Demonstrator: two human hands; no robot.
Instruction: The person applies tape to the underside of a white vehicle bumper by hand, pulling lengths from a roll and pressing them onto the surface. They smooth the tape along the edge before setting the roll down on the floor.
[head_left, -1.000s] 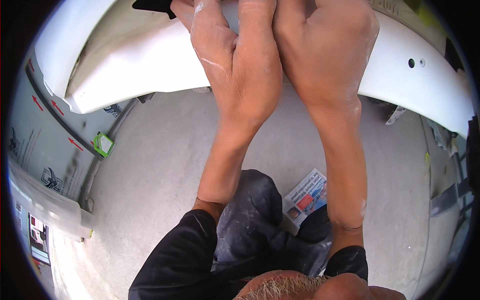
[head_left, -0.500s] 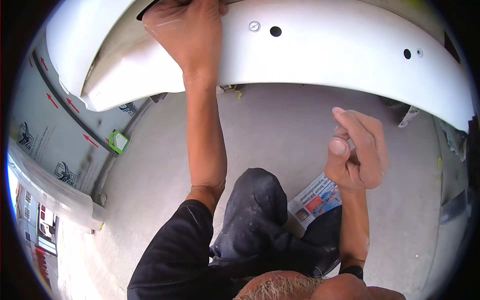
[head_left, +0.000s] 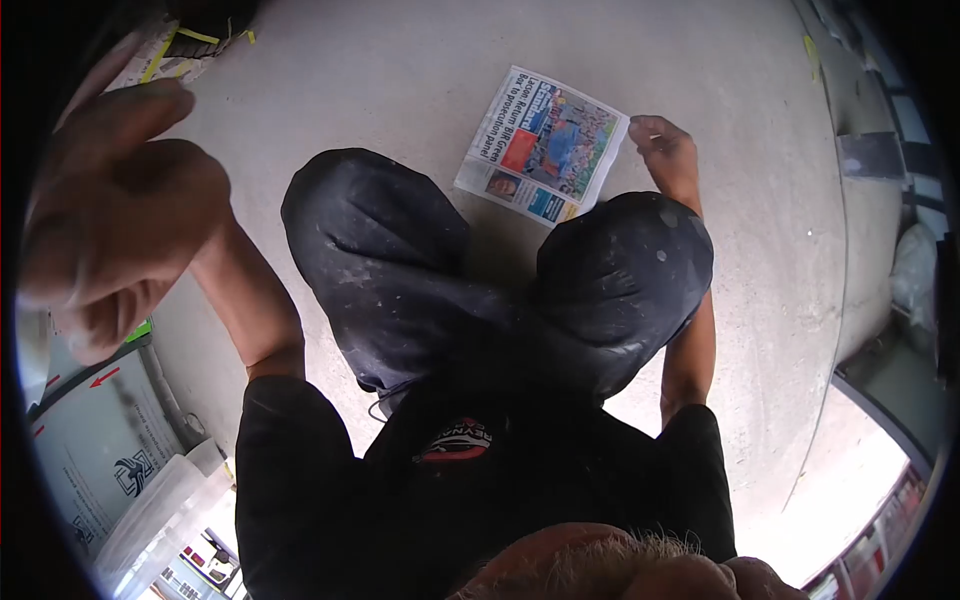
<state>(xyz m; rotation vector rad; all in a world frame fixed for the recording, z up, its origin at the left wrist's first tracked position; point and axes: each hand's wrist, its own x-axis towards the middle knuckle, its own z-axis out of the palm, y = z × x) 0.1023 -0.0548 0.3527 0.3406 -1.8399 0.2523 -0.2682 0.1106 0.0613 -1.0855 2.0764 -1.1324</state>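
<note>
A folded newspaper (head_left: 540, 150), with printed headlines and colour photos, lies on the floor beyond my knees. At its right corner, my right hand (head_left: 668, 155) has its fingers curled and closed on the paper's edge. My left hand (head_left: 125, 210) is raised close to the camera on the left. It looks blurred, its fingers loosely bent and apart, with nothing visible in them. Both knees, in dusty dark trousers (head_left: 380, 220), are bent between my arms.
Grey concrete floor (head_left: 400, 80) surrounds me. Panels with red arrows (head_left: 130, 430) and a clear plastic-wrapped item (head_left: 165, 500) stand at lower left. Paper with yellow tape (head_left: 180, 50) is at upper left. Plastic-covered things (head_left: 915, 270) line the right side.
The view has tipped down, taking the white curved panel out of sight. My left hand has come off that panel. My right hand has lowered from mid-air to the newspaper's corner.
</note>
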